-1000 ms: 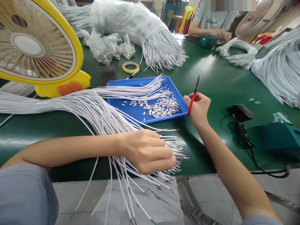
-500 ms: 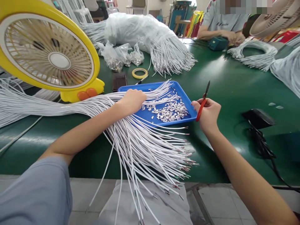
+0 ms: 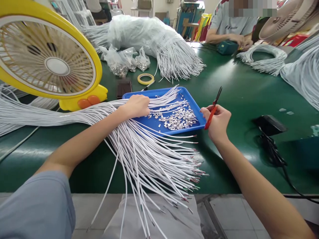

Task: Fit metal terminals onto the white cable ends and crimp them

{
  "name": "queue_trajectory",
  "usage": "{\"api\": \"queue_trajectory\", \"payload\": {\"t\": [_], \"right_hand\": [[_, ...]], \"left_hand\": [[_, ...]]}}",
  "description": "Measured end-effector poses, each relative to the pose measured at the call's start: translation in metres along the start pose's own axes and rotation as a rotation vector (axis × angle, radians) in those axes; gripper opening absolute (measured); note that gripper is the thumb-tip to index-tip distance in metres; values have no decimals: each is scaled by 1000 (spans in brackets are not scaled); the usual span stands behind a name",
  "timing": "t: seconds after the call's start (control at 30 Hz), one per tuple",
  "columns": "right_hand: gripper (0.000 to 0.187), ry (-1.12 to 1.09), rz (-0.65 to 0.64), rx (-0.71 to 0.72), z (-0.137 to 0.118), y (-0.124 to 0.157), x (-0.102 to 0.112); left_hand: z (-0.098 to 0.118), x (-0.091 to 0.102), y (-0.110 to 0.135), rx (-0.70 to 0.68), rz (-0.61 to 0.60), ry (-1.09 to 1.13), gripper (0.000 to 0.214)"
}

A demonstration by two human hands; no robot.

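Note:
My left hand (image 3: 138,105) is closed round part of a thick bundle of white cables (image 3: 139,149), over the left side of a blue tray (image 3: 166,132). Some cable ends lie inside the tray, beyond my fist; many others fan out over the table's front edge, with stripped coloured wires at their tips. Small shiny metal pieces (image 3: 180,118) are heaped in the tray. By the tray's right edge, my right hand (image 3: 219,121) grips red-handled scissors (image 3: 211,116), dark blades pointing up and slightly parted.
A yellow fan (image 3: 98,71) stands at left. Behind the tray lie yellow tape (image 3: 146,79), a dark box (image 3: 124,89), bags of metal pieces (image 3: 119,66) and a plastic-wrapped cable bundle (image 3: 139,33). A black adapter (image 3: 270,124) sits at right. Across the table, a person works beside coiled cables (image 3: 271,56).
The whole view has shifted slightly, so things sit a little further left. The scissor blades look slightly more parted. Both hands keep their holds.

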State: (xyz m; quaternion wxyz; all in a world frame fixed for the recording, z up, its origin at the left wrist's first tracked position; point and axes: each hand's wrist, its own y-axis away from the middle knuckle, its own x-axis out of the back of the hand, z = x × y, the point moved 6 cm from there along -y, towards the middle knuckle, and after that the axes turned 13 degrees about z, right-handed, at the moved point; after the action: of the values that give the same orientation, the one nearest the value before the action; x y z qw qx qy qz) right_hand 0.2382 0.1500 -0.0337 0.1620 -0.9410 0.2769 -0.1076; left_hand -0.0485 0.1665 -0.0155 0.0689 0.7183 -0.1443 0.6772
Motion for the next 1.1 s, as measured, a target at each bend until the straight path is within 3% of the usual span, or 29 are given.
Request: {"api": "queue_trajectory", "payload": {"t": [0.1,0.23,0.33,0.5,0.87,1.1], "right_hand": [[15,-4,6,6,-3,1,1],[16,-16,25,-2,-4,2,1],[16,-41,30,3,-3,2,1],[16,-80,11,18,-1,2,0],[17,-83,-15,36,-6,7,-3],[17,-63,-48,39,-6,10,-6]], "left_hand": [[-2,9,-4,64,131,189,26],[23,24,3,-67,255,586,26],[56,25,17,-241,162,857,29],[93,12,41,-476,58,854,29],[113,7,68,-596,-175,642,22],[128,0,92,-708,-503,746,22]]}}
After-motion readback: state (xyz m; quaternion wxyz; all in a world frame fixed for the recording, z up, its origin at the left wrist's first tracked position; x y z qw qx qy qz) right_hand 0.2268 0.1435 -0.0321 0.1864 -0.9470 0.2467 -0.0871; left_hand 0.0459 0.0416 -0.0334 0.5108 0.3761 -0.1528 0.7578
